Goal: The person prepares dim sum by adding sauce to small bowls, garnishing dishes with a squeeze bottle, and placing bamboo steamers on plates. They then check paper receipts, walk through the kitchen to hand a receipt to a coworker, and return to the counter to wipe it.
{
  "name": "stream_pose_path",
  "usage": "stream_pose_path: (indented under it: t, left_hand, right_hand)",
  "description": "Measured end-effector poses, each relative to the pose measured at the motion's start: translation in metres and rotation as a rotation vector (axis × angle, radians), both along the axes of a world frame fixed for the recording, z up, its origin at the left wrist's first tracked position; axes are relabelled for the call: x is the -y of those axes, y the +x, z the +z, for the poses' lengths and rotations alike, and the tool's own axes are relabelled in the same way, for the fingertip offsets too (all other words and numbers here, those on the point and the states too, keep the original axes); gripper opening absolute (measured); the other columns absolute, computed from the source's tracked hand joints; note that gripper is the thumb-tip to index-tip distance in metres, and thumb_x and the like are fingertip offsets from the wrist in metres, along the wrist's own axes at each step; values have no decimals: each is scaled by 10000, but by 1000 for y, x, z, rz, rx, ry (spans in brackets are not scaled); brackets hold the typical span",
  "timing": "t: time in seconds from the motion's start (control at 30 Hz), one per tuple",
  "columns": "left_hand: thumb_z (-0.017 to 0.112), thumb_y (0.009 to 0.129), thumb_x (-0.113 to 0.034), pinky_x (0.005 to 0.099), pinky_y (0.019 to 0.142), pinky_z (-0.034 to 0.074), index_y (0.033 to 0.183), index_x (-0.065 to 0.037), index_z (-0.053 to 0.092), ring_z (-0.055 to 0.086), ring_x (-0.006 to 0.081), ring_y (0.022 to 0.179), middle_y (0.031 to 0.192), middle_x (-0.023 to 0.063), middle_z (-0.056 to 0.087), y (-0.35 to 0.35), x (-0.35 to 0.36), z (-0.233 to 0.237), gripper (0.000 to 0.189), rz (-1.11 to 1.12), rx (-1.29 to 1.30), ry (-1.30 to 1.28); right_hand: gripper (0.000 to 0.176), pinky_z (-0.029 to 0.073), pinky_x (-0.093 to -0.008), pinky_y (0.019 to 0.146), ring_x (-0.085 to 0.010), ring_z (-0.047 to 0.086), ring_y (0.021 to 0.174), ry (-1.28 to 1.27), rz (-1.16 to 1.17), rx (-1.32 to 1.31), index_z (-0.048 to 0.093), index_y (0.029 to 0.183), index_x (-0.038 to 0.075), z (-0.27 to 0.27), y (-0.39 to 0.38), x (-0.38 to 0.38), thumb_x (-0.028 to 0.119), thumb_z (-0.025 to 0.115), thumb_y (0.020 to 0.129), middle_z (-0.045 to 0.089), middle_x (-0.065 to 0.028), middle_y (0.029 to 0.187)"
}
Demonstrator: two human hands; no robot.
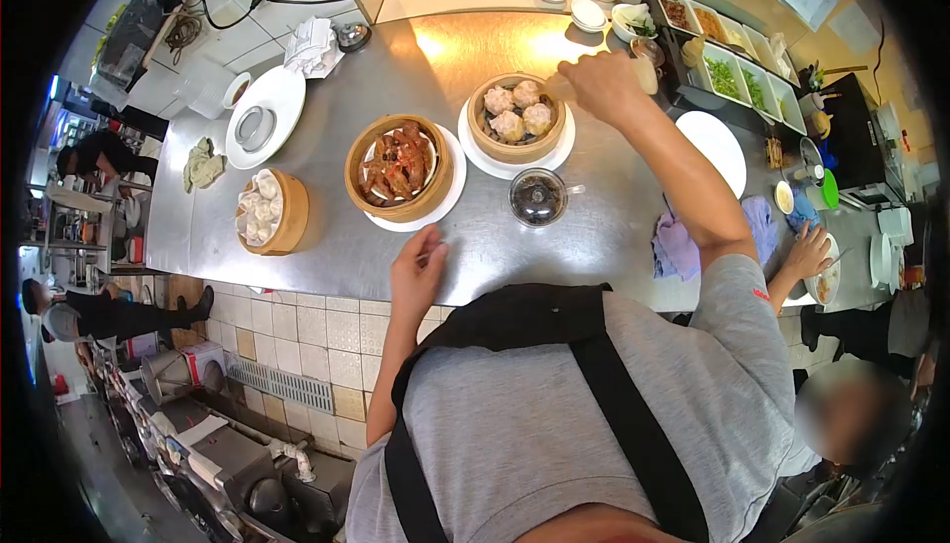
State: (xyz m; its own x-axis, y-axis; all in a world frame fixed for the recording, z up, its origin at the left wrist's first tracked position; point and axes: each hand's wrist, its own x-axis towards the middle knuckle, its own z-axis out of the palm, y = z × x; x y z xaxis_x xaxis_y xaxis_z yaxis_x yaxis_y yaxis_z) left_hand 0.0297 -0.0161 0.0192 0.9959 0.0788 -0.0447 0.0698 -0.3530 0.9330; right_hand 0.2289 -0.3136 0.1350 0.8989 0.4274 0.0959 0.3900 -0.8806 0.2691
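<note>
My right hand [606, 93] is closed around a pale squeeze bottle [645, 75], mostly hidden by the fingers, beside a bamboo steamer [515, 152] of siu mai [508, 127]. That steamer stands on a white plate [562, 152]. Near the counter's front edge, my left hand [420, 264] has its fingers curled, with nothing visible in them. Just beyond it, a second steamer [404, 209] holds reddish-brown chicken feet [401, 162] on another white plate [457, 182]. A glass pot with a dark lid [538, 197] sits between my hands.
Left on the steel counter [336, 256] are a steamer of white dumplings [287, 212], a white plate [287, 137] and a crumpled cloth [203, 165]. Topping trays [727, 78], an oval plate [711, 147] and purple cloths [678, 246] lie right. A co-worker's hand [809, 254] is near a dish.
</note>
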Motion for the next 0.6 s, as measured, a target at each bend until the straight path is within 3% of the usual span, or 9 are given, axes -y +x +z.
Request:
stream_pose_path:
  t: [0.23,0.33,0.4,0.47,0.53,0.6]
  left_hand:
    - [614,854,-172,235,713,470,1169,6,539,575,108,813,955,76,620,-8,-35,-8,369,140,-57,-237]
    - [613,854,-175,233,707,470,1160,2,548,574,106,804,947,72,623,-13,-42,-5,359,160,-7,-203]
    - [615,852,-175,234,710,472,1148,-3,558,577,106,803,932,70,628,-19,-53,-9,346,178,5,-169]
    - [617,850,-174,237,714,474,1137,-8,568,580,108,804,917,71,633,-32,-66,-6,335,248,0,-159]
    - [619,847,-174,240,719,476,1126,-13,577,584,109,808,902,75,638,-45,-75,-1,325,307,-26,-191]
    - [621,845,-177,242,715,476,1124,-14,579,583,109,801,899,80,639,-59,-86,-3,326,358,1,-160]
  right_hand:
    - [219,461,-407,637,-254,643,743,-18,120,-68,629,977,148,-3,-26,-17,139,506,797,653,-81,764]
    - [238,477,-421,664,-266,638,786,34,-14,-178,619,992,128,1,-24,-29,183,543,773,657,-102,826]
    - [485,479,-429,737,-296,625,839,126,-29,-277,557,1120,108,13,-26,-29,362,654,719,647,-142,898]
    - [638,460,-398,817,-324,598,932,347,-18,-396,521,1164,25,6,-15,-38,423,669,688,622,-190,995]
    - [672,423,-383,890,-331,535,1055,463,3,-521,482,1200,17,24,-20,-80,435,666,707,560,-218,1124]
    - [669,423,-387,888,-337,532,1054,471,189,-498,469,1211,18,26,-20,-130,427,661,718,552,-221,1133]
